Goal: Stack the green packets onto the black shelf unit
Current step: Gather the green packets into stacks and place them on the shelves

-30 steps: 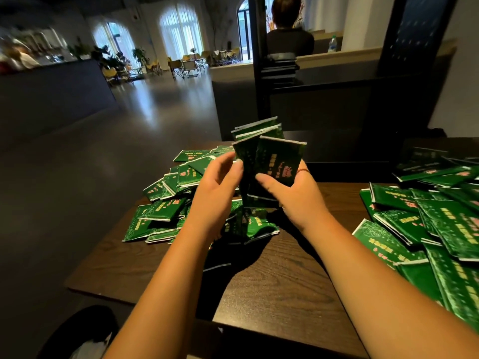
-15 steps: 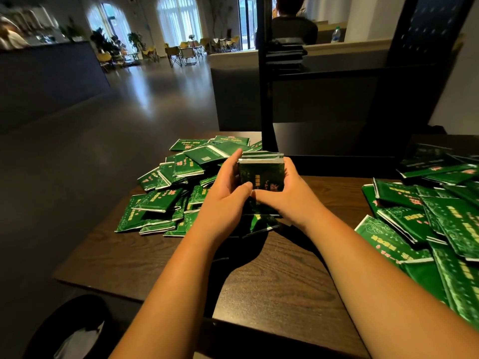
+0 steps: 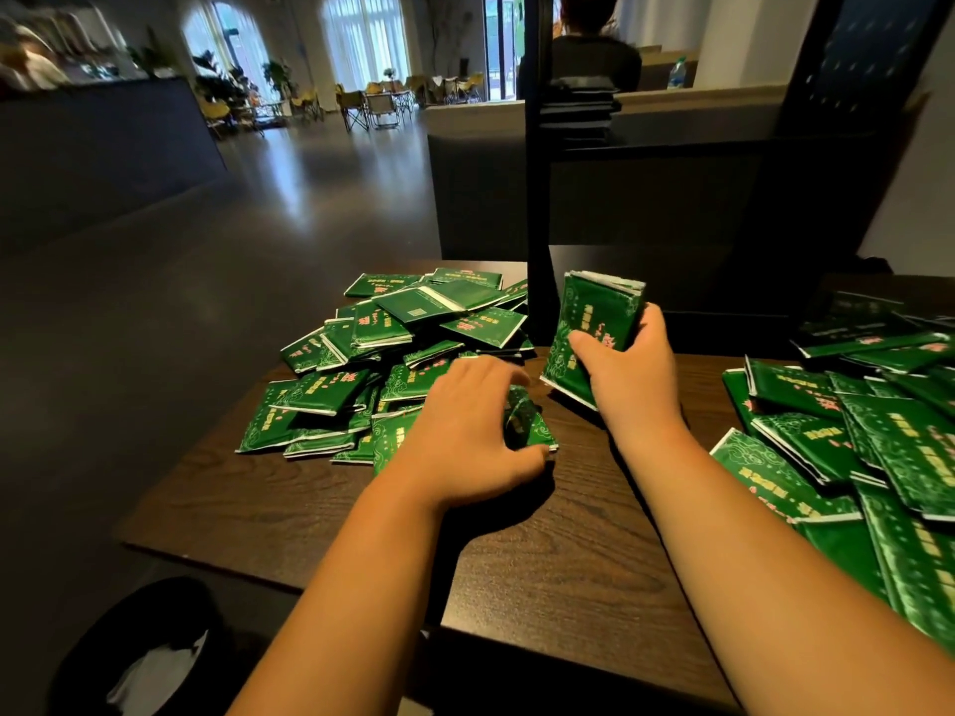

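Note:
My right hand (image 3: 628,361) grips a squared-up stack of green packets (image 3: 594,323), held upright just in front of the black shelf unit's (image 3: 539,198) post. My left hand (image 3: 465,431) lies palm down at the near edge of the left pile of green packets (image 3: 382,348). Its thumb and fingers curl round one bent green packet (image 3: 527,423) that lies on the table. A second heap of packets (image 3: 878,447) covers the table's right side. A dark stack (image 3: 579,113) sits on the unit's upper shelf.
The wooden table (image 3: 568,571) shows bare wood between and in front of my arms. A black bin (image 3: 144,658) with something white inside stands on the floor at lower left. Behind the shelf unit a person (image 3: 589,59) sits by a low wall with a water bottle (image 3: 677,74).
Both hands held the packet stack upright and squared it. Now my left hand has let go and dropped onto the left pile, while my right hand carries the stack rightward toward the shelf.

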`<state>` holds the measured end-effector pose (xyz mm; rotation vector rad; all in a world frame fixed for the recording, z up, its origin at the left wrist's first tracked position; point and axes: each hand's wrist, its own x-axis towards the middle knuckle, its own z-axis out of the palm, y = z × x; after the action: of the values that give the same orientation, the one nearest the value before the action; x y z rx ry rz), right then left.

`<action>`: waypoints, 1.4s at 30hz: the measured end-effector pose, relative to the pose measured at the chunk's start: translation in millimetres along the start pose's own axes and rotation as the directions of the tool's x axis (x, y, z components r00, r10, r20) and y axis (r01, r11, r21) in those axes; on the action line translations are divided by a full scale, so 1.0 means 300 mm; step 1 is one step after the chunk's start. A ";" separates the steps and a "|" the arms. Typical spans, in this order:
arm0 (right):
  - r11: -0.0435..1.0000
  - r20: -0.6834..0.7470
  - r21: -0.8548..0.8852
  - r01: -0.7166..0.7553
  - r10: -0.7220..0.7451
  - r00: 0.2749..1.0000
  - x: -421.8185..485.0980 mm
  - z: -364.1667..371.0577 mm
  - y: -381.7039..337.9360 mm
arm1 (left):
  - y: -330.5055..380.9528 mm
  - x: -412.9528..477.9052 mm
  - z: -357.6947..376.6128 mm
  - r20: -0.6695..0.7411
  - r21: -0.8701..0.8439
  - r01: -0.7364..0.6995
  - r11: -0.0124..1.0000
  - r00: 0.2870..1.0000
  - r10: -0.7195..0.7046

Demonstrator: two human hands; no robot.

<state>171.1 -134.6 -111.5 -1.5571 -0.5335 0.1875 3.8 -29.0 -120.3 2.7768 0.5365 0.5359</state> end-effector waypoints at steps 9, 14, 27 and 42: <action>0.986 -0.016 -0.034 -0.163 0.163 0.987 0.018 0.016 0.016 | 0.003 0.005 0.015 0.034 0.053 0.000 0.999 0.999 -0.001; 0.976 -0.024 0.046 -0.211 0.212 0.977 0.031 0.006 0.026 | 0.017 -0.005 0.008 0.123 0.040 -0.080 0.996 0.990 0.075; 0.988 -0.095 0.146 -0.042 0.057 0.994 0.019 -0.014 -0.015 | 0.024 0.011 -0.004 -0.199 -0.178 -0.047 0.983 0.980 0.010; 0.962 0.487 0.193 -0.192 0.076 0.870 -0.034 0.049 -0.010 | 0.015 0.030 -0.046 -0.532 -0.448 -0.072 0.891 0.823 -0.201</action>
<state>155.0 -126.1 -111.6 -1.3103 -0.7562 0.7333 7.3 -26.9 -103.6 2.1159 0.5341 1.3094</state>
